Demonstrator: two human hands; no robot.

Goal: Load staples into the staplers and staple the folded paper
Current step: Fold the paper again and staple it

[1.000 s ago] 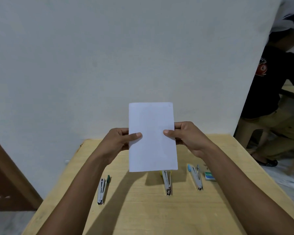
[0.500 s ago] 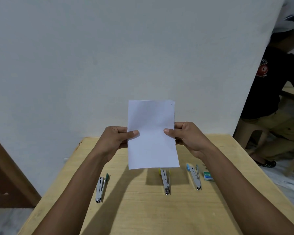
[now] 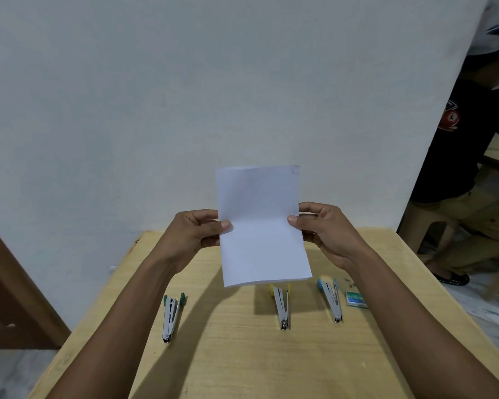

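While I hold the folded paper [image 3: 261,226] above the table [image 3: 242,355], left hand [image 3: 190,237] pinching its left edge, right hand [image 3: 326,231] its right, three staplers beneath the paper: green-tipped [image 3: 171,318], yellow-tipped [image 3: 282,306], blue-tipped [image 3: 330,299].

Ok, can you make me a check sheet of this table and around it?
Surface: pale wooden table.
Job's things: paper held above the table; green stapler, yellow stapler and blue stapler lie open on it; staple box right of the blue one.
Clutter: tiny specks by the box, too small to tell.
Hands: left hand and right hand each pinch a side edge of the paper.
Cables: nothing seen.
Surroundings: wall behind; seated person far right; brown woodwork left.
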